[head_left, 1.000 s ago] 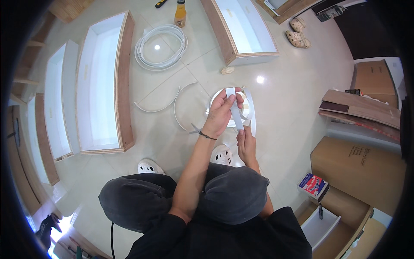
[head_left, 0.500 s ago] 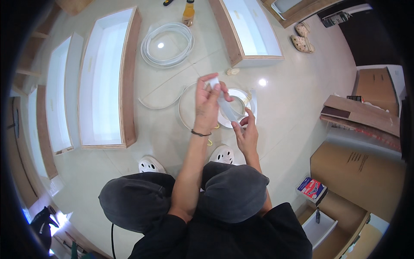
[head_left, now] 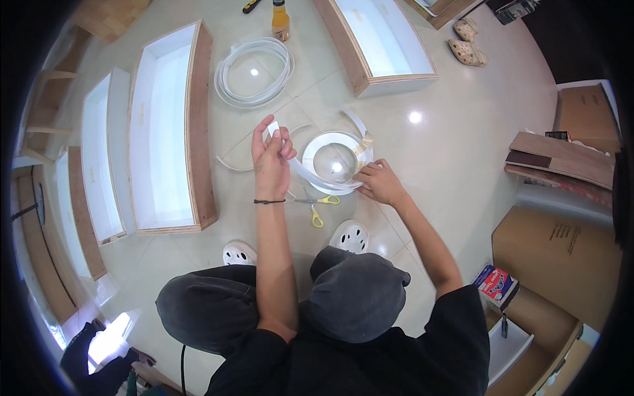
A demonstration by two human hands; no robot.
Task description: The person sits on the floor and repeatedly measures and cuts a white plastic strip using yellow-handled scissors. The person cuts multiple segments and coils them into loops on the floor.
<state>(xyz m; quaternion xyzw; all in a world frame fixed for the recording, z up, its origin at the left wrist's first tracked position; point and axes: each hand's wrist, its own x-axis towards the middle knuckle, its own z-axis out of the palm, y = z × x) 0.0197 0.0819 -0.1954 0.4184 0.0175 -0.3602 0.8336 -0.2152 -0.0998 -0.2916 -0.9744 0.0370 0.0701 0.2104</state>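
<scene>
I squat over a tiled floor. My left hand [head_left: 271, 158] pinches the free end of a white edge-banding strip [head_left: 305, 173] and holds it up. The strip runs back to a small white roll [head_left: 330, 140], which my right hand [head_left: 378, 183] grips at its near rim. Yellow-handled scissors [head_left: 316, 206] lie on the floor just below the strip, between my hands. A loose curl of white strip [head_left: 231, 165] rests on the tiles left of my left hand.
A bigger coil of white strip [head_left: 254, 63] lies farther out, with a bottle [head_left: 281, 20] beyond it. Open wooden cabinet boxes stand at left [head_left: 195, 125] and top right [head_left: 383, 49]. Cardboard boxes [head_left: 561, 251] and boards [head_left: 561, 155] crowd the right side. Sandals [head_left: 465, 43] lie far off.
My left hand has moved left, away from the roll, drawing out a longer length of strip. My right hand has shifted to the roll's near rim. The scissors have come into view.
</scene>
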